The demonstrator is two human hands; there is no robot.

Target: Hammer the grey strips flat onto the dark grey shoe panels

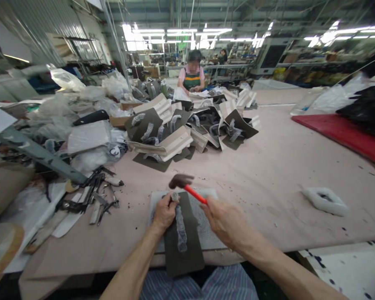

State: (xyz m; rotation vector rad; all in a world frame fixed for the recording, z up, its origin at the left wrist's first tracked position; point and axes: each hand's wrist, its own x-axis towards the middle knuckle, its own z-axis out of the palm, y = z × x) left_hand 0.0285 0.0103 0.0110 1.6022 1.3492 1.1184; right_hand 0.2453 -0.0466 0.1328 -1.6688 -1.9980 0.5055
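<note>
My right hand (223, 218) is wrapped round the red handle of a claw hammer (195, 194), whose dark head is raised just above and beside my left hand. Between the fingers of my left hand (165, 214) stands a short metal punch (174, 196), its round top facing up; its lower end is hidden. Under it lies a dark olive panel (192, 250) with a plastic-wrapped handle strip (181, 229) along its middle. The panel rests on a grey slab (208, 229) and juts over the table's front edge towards my lap.
Behind the slab is a heap of similar panels (175, 143) with wrapped handles. Pliers and other hand tools (96, 200) lie at left, beside plastic-wrapped goods (89, 137). A white foam-like ring (326, 201) and a red board (340, 133) are at right. A co-worker (192, 77) sits across the table.
</note>
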